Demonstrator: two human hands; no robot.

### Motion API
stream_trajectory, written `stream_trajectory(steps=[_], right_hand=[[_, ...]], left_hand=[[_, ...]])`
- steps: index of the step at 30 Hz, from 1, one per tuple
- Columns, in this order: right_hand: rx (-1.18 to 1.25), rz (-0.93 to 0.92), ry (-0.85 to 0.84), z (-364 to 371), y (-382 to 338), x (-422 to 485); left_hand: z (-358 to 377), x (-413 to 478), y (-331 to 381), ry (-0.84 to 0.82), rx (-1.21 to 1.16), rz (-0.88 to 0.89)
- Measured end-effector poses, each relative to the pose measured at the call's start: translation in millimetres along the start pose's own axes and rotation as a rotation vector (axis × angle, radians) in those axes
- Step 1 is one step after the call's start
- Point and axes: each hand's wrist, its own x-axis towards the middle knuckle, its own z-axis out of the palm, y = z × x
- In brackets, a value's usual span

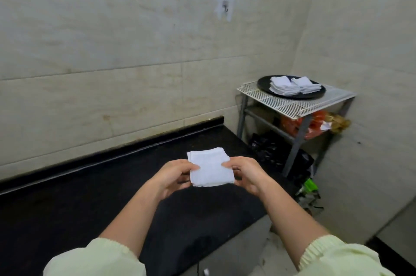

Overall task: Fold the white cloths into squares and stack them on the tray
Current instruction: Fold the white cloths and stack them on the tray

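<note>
A folded white cloth [209,167], roughly square, is held above the black countertop [67,203]. The left hand [173,174] pinches its left edge between thumb and curled fingers, and the right hand [244,173] pinches its right edge the same way. Far to the right, a round black tray [265,84] sits on a white wire rack [299,102] and carries two stacks of folded white cloths [292,85] side by side. Pale green sleeves [337,257] cover both forearms near the camera.

White cloth [210,169], black counter [90,197], black tray [265,83], pale green sleeves [96,257], beige wall tiles [112,39] (faintly streaked), white wire rack [292,102].
</note>
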Motion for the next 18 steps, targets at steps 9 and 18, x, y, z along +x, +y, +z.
stream_trajectory(steps=[9,18], right_hand=[[0.066,-0.071,0.173,-132,-66,46],[0.103,-0.152,0.259,-238,-163,124]], left_hand=[[125,107,53,-0.212,0.061,0.030],[235,215,140,-0.321,0.075,0.090]])
